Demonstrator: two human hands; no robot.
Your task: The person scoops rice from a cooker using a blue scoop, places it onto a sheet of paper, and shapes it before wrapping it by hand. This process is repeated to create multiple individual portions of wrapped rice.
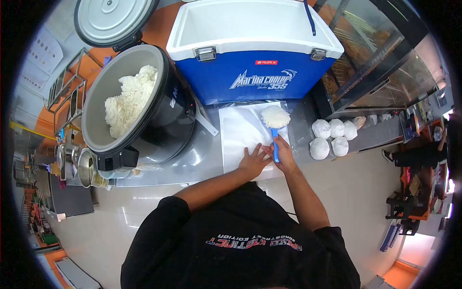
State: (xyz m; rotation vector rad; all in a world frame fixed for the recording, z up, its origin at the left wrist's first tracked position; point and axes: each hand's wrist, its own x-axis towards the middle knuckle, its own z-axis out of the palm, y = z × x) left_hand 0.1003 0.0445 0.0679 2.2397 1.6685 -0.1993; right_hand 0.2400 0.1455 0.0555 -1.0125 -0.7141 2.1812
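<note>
A blue scoop point(275, 147) heaped with white rice point(275, 117) is held in my right hand point(285, 155), its handle pointing down toward me. My left hand point(254, 161) lies with its fingers spread on white paper sheets point(236, 130), its fingertips close to the scoop's handle. The rice is over the upper right part of the paper. To the left, a large rice cooker point(168, 130) stands with its lid point(113, 19) up and cooked rice point(132, 98) inside.
A blue and white cooler point(255, 72) stands behind the paper. Several white wrapped bundles point(319, 148) sit on the counter at right, below a glass display case point(370, 58). Metal bowls point(85, 168) are at left. Another person point(418, 156) is at the far right.
</note>
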